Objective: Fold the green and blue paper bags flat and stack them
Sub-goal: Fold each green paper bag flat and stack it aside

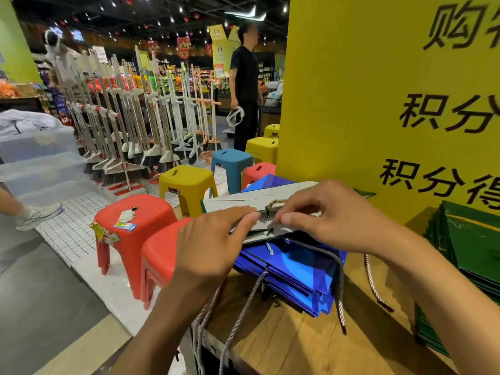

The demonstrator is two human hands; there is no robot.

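A green paper bag (243, 203), its grey-white inside showing, lies partly folded on a stack of flat blue bags (295, 269) on the wooden table (284, 336). My left hand (213, 239) presses its straight fingers on the bag's near edge. My right hand (324, 212) pinches the bag's edge by its rope handle (276, 203). A stack of flat green bags (470, 247) lies at the right.
A big yellow sign board (378, 90) stands behind the table. Red (132, 220), yellow (186, 182) and blue (231, 161) plastic stools crowd the floor to the left. Brooms (130, 115) hang on a rack beyond. A person in black (244, 85) stands in the aisle.
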